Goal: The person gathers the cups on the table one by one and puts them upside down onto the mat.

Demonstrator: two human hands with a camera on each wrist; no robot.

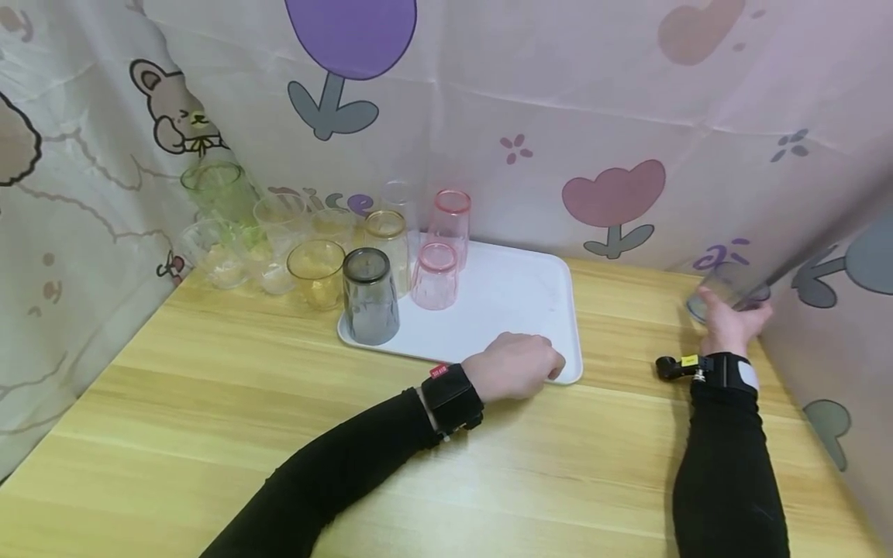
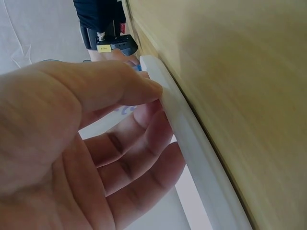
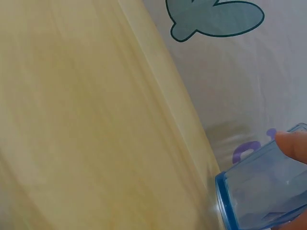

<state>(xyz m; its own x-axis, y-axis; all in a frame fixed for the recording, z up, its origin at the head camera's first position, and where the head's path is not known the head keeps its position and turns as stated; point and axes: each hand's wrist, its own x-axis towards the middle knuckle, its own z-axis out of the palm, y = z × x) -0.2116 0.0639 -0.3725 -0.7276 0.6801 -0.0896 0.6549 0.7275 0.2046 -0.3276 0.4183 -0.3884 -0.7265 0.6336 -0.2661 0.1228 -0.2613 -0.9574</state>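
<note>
One worktop carries one white tray holding four upturned cups: grey, amber, two pink. The left hand pinches the tray's near rim. The right hand grips one blue cup, tilted, at the worktop's far right.

Head view downward over table; wrist views close-up.

A smoke-grey plastic tumbler stands upside down, with two inverted pink tumblers and an amber one beside it. Left of them, on the pale wooden bench, cluster clear, yellow and green tumblers. A pink cartoon-printed curtain with tulips and a bear hangs behind.
</note>
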